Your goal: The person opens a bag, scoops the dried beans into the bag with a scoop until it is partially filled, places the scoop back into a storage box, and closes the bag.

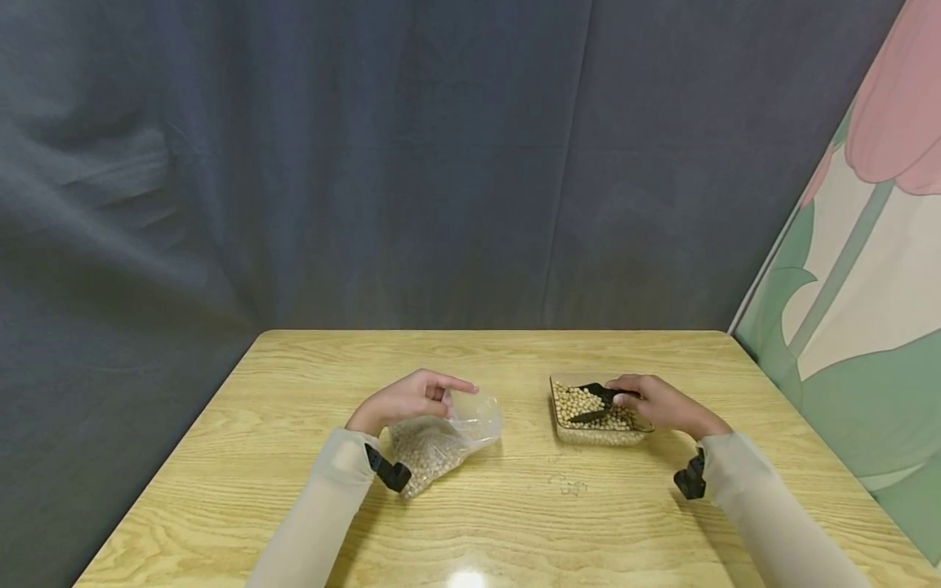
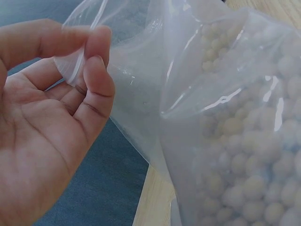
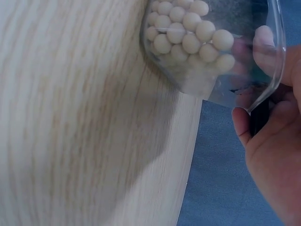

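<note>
My left hand [image 1: 408, 400] pinches the open edge of a clear zip bag [image 1: 476, 418] that lies on the table. Thumb and fingers close on its zip strip in the left wrist view, and many pale round beads [image 2: 254, 188] fill the bag's body. To the right, my right hand [image 1: 662, 402] grips a black scoop [image 1: 604, 393] over a clear rectangular container [image 1: 599, 438]. Cream-coloured beads [image 1: 577, 400] lie in this container, and the scoop's head is down among them. In the right wrist view the fingers hold the black handle [image 3: 259, 117] beside the container's rim.
A light wood-grain table [image 1: 529, 523] carries both the bag and the container, with bare surface between them. Behind its far edge hangs a dark blue curtain [image 1: 412, 180]. A wall with a painted flower [image 1: 867, 286] stands at the right. Each wrist wears a black camera mount.
</note>
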`<state>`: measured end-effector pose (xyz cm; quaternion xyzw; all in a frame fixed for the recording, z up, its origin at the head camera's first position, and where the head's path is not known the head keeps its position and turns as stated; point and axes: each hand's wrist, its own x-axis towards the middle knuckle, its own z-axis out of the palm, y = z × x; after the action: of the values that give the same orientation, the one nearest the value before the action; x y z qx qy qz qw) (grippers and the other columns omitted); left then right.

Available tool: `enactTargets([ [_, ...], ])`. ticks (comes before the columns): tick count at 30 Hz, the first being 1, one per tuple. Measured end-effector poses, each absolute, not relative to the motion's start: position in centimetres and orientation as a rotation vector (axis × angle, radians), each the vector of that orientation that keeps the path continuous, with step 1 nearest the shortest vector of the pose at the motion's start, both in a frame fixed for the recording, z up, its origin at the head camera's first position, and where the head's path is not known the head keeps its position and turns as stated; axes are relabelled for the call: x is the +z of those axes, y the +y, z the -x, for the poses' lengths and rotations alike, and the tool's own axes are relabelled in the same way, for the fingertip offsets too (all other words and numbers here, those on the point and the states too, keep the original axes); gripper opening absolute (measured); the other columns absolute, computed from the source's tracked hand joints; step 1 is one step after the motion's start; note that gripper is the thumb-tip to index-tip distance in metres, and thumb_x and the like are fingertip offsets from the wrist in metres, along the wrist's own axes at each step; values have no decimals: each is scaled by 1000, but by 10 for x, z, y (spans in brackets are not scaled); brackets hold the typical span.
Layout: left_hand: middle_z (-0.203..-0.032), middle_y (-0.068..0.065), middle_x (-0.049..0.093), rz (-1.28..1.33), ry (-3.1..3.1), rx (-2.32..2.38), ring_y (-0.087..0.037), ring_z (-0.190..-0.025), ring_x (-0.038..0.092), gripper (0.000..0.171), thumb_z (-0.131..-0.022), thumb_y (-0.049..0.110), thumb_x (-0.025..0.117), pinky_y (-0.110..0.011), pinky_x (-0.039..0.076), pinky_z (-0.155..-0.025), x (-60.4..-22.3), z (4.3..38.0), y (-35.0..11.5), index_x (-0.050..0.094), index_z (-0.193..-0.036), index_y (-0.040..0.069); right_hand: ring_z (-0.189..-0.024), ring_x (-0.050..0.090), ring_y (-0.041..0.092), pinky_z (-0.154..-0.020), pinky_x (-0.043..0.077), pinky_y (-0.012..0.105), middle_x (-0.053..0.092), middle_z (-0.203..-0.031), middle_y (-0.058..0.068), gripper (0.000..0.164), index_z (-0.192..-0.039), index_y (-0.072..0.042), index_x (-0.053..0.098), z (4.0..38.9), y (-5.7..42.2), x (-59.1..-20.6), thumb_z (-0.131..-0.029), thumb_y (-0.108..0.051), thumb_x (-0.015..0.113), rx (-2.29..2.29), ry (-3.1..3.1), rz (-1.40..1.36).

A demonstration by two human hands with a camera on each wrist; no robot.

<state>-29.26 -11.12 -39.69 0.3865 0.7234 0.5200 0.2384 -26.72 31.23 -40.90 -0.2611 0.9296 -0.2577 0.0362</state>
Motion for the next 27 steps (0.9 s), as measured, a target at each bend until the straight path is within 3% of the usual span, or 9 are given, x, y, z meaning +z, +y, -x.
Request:
enactTargets([
  [15, -73, -8, 64, -1048, 1973, 1424, -11, -62, 52, 49, -89, -7, 54, -30, 45, -65, -399, 293, -113, 47, -138, -7, -115, 56, 43, -89, 49, 50, 51, -132, 32, 40, -133, 9, 51, 269, 315, -409, -99, -12, 49, -832, 2824, 751],
  [22, -73, 3, 64, -1064, 1979, 1416, -11, -66, 57, 49, -89, -7, 55, -28, 48, -66, -398, 292, -113, 47, -137, -8, -114, 57, 41, -80, 50, 40, 50, -133, 32, 41, -134, 10, 49, 270, 316, -411, -100, -14, 48, -841, 2827, 726],
  [25, -73, 5, 64, -1067, 1983, 1408, -12, -67, 57, 49, -89, -7, 55, -29, 47, -66, -398, 292, -113, 47, -138, -8, -104, 61, 34, -74, 48, 35, 50, -133, 33, 42, -134, 10, 49, 270, 316, -411, -100, -16, 48, -852, 2827, 706],
  [27, -73, 5, 64, -1062, 1985, 1402, -12, -67, 57, 49, -89, -7, 55, -30, 47, -66, -397, 292, -113, 46, -138, -8, -84, 62, 24, -69, 45, 32, 48, -134, 33, 42, -135, 9, 48, 270, 317, -411, -100, -15, 48, -870, 2813, 686],
])
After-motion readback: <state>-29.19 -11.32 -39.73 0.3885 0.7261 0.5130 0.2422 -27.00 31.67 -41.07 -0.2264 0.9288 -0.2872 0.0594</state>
